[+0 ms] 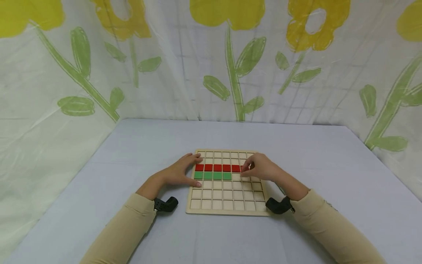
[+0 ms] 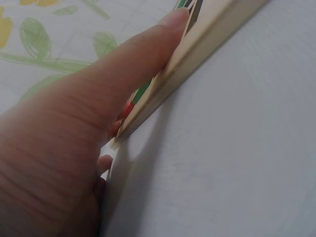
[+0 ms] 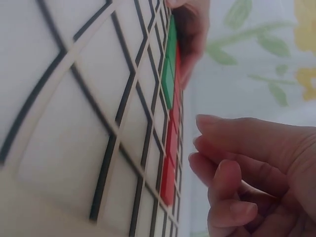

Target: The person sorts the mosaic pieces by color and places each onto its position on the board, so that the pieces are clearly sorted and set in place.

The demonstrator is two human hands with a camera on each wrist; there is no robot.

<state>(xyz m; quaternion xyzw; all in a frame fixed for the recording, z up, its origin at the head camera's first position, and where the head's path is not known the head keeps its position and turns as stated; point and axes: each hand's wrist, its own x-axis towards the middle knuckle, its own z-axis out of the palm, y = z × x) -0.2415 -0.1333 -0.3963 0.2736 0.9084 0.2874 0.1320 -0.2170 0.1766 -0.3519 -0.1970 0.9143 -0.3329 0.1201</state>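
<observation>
A square wooden grid board (image 1: 215, 212) lies flat on the table. Red square tiles (image 1: 217, 168) fill part of one row, starting from the left edge. Directly below them, several green square tiles (image 1: 212, 176) form a shorter row. My left hand (image 1: 179, 170) is spread at the board's left side, with its thumb (image 2: 168, 32) on the border and fingertips at the upper left. Over the right part of the board, near the red row's end, hovers my right hand (image 1: 262, 168). Its fingers (image 3: 227, 173) are loosely bent, and nothing shows between them and the thumb.
A pale cloth-covered table (image 1: 148, 139) surrounds the board. Behind it hangs a white curtain (image 1: 171, 73) printed with yellow flowers and green leaves. Black wrist devices (image 1: 166, 204) sit at both cuffs, the right one (image 1: 278, 206) overlapping the board's lower right corner.
</observation>
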